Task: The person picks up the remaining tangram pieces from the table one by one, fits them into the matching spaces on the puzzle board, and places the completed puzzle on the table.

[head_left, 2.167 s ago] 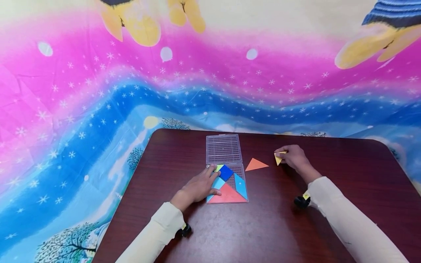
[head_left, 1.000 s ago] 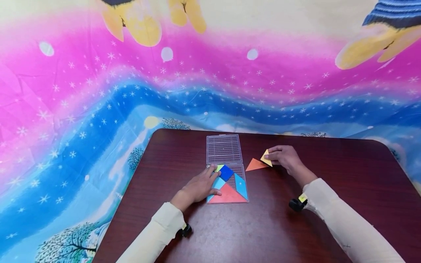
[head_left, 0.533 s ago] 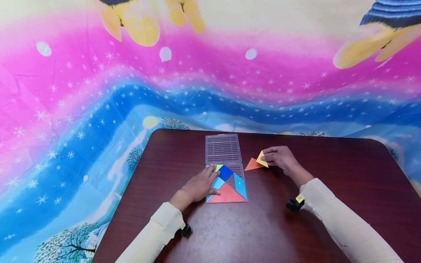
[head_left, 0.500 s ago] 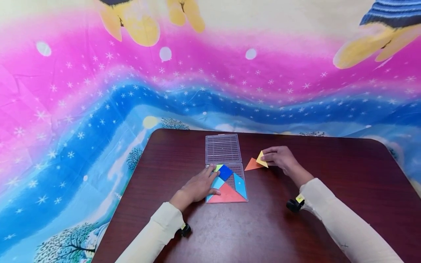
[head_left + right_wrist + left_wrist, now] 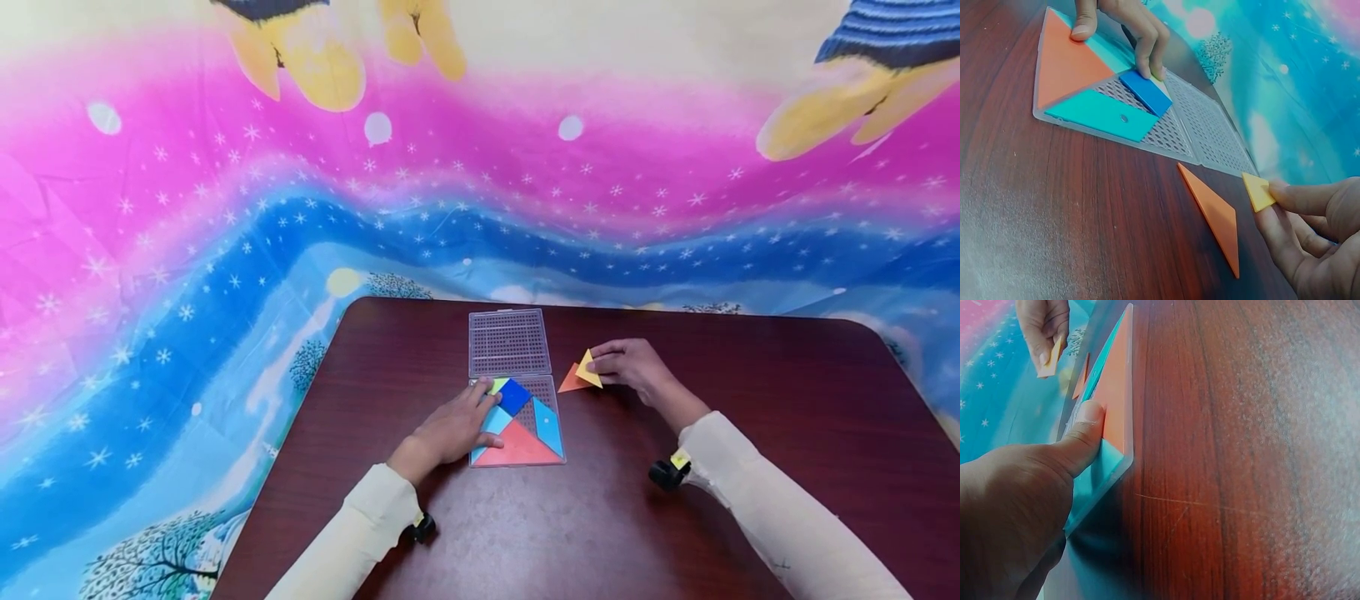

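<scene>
My right hand [image 5: 637, 371] pinches a small yellow tangram triangle [image 5: 1259, 192] between thumb and fingers, raised off the table. In the head view this triangle partly covers an orange triangle [image 5: 1216, 215] lying flat beside the case. My left hand [image 5: 450, 423] rests spread over the clear tangram case [image 5: 510, 342], which lies unfolded. Its thumb touches the large orange-red triangle [image 5: 519, 447]; its fingertips rest by the blue square [image 5: 514, 397] and a lime piece [image 5: 499, 384]. A light blue triangle [image 5: 495, 419] is partly under that hand. A blue parallelogram [image 5: 1107, 115] lies at the tray's right side.
The dark brown table [image 5: 540, 533] has rounded far corners. A printed cloth backdrop [image 5: 480, 192] hangs close behind its far edge. Bare gridded floor shows in the tray between the square, the parallelogram and the right rim. A black wrist device [image 5: 669, 473] hangs under the right sleeve.
My right hand has carried the yellow triangle leftward, turning it on the way, until it overlaps the orange triangle in the head view. The left hand and the pieces in the case stay put.
</scene>
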A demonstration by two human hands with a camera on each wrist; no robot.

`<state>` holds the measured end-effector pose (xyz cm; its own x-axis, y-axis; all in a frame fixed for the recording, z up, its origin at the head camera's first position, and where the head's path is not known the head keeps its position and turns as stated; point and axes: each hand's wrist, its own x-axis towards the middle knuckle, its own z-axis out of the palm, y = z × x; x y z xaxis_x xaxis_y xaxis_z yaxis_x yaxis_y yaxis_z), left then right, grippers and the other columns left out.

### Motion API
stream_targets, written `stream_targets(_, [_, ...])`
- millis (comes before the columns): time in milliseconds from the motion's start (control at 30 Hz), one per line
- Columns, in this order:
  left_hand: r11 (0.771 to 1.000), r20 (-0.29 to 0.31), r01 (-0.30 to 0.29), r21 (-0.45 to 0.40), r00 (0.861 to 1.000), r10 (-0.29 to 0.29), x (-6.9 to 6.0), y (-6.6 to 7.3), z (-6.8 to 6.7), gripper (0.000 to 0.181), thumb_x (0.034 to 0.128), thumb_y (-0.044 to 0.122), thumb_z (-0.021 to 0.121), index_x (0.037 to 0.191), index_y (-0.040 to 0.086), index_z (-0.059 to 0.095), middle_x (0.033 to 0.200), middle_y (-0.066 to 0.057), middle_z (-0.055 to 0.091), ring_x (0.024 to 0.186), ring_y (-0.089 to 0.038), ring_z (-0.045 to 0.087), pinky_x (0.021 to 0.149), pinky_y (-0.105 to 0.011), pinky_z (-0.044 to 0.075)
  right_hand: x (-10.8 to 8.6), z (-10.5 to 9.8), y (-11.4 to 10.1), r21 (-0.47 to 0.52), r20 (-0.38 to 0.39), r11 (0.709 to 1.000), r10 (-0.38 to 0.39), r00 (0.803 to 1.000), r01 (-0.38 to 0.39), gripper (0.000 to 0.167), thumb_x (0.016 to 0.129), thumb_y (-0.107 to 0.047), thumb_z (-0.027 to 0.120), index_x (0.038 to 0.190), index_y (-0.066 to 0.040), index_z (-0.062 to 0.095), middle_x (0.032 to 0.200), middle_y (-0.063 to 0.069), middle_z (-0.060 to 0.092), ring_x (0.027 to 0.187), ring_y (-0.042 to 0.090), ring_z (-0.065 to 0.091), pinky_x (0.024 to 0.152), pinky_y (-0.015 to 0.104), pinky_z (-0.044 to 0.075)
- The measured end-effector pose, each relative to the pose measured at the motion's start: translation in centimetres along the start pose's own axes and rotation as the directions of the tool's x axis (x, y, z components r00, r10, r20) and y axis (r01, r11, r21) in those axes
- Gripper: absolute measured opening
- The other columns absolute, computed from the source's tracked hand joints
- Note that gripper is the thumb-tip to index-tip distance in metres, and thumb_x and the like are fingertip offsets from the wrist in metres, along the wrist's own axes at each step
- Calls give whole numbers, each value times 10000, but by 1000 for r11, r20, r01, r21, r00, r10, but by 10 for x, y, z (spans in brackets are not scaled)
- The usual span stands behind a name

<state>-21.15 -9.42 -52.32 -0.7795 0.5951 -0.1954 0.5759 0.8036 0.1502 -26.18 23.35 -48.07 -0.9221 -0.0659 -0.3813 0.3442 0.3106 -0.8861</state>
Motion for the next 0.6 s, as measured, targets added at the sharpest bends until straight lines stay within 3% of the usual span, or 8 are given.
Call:
stream_targets(267, [1000,-3,-6,25,1000,6,1,0,1,836,981,656,491,1620,143,322,1712,-112,204,1590,-277,220,1225,-394,370,3,10,1,-45,-14,999,24,1000,-25,370,951,-117,736,1282,32,662,1245,203,652,855,128,677,839,329,633])
stream_targets(600, [1000,-5,-8,28,1000,8,0,0,1,835,980,646,507,1614,132,332,1706,-118,215,1581,-288,242,1218,-397,382,-1,32,-4,-22,42,1000,9,999,-8,333,947,-64,724,1231,89,638,1128,202,680,810,127,702,818,365,642])
